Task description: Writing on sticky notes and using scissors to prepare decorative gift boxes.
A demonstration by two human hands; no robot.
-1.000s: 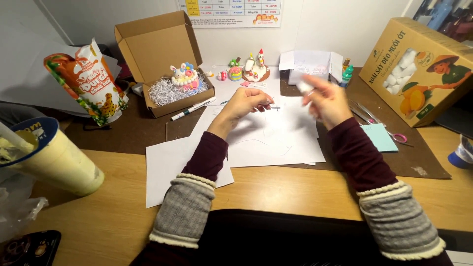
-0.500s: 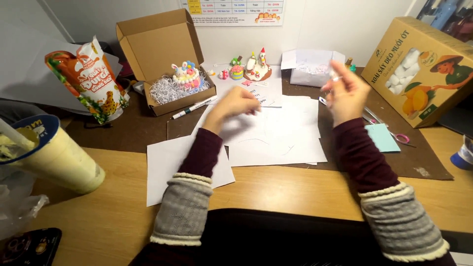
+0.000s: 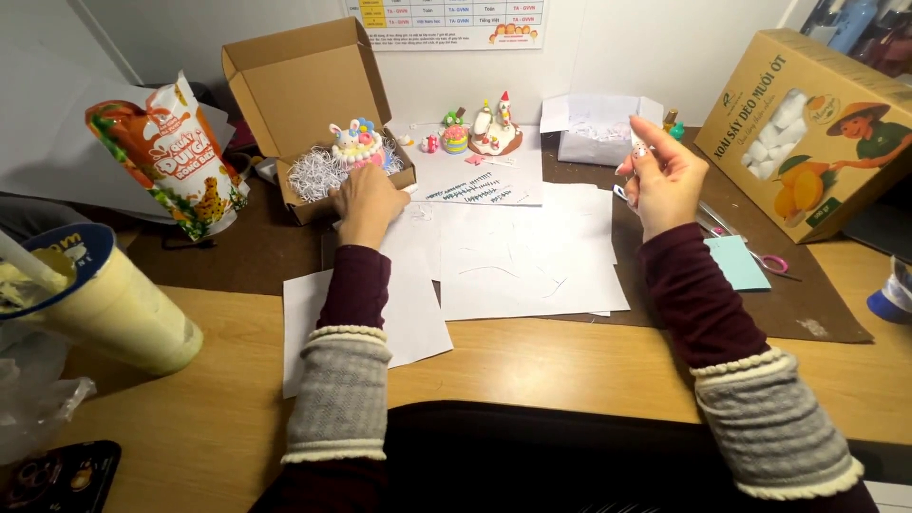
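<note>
My left hand (image 3: pixel 366 201) lies palm down, fingers curled, at the front edge of an open cardboard box (image 3: pixel 294 81). It covers the spot where a pen lay, so its grip is hidden. Inside the box a small pastel clay cake (image 3: pixel 356 144) sits on shredded white paper. My right hand (image 3: pixel 662 179) is raised above the right side of the loose white paper sheets (image 3: pixel 518 252), pinching a small white piece (image 3: pixel 635 142) between thumb and fingertips.
Small clay figures (image 3: pixel 494 128) stand at the back by the wall, next to a crumpled white packet (image 3: pixel 594 128). A snack bag (image 3: pixel 171 157) and a yellow drink cup (image 3: pixel 104 304) are at left. At right are a yellow carton (image 3: pixel 807 123), a teal note (image 3: pixel 736 261) and pink-handled scissors (image 3: pixel 760 258).
My left hand has slid left from the middle of the papers to the box's front edge, over the pen. My right hand has lifted and drifted right with the small piece.
</note>
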